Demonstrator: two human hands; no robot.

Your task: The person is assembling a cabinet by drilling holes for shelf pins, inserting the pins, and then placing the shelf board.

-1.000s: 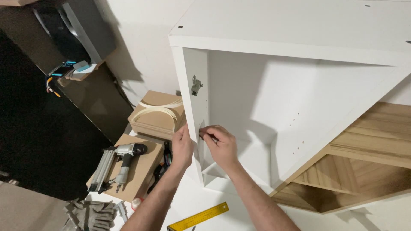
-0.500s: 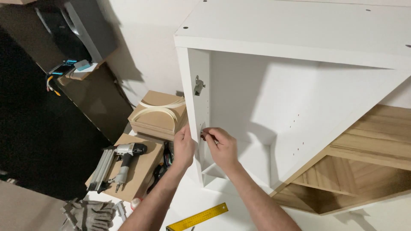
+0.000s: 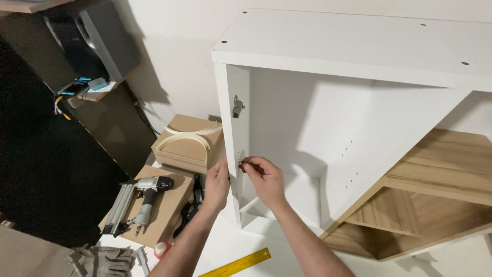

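At the white cabinet's (image 3: 359,51) stiff side wall, a tiny hard part (image 3: 241,164), easily dropped, is pinched by the right hand's (image 3: 266,179) fingertips, best kept there, while the wall's edge is gripped by the left hand (image 3: 218,184).

A white cabinet (image 3: 359,46), a yellow ruler (image 3: 238,264), brown cardboard boxes (image 3: 187,143) and what appear to be grey gloves (image 3: 100,259) are seen.
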